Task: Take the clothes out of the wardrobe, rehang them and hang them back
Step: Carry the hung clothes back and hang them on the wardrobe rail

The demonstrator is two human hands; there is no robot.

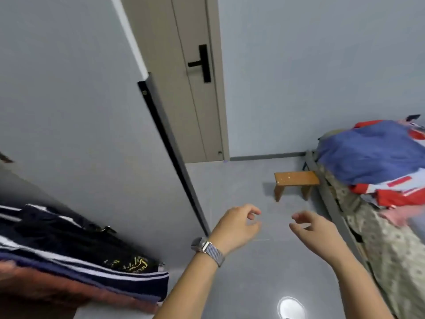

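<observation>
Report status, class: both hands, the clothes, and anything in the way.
Left hand and right hand empty, fingers loosely curled. Clothes in wardrobe at left, more clothes on bed. Wooden stool ahead on floor.

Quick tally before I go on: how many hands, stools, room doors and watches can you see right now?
Hands: 2, left hand and right hand, both empty
Stool: 1
Door: 1
Watch: 1, on the left wrist
Total: 5

At the right edge of the frame you have the bed, with a heap of blue and red clothes lying on it. The grey floor carries a small wooden stool just beside the bed, and, bottom centre, what may be a shoe.
</observation>
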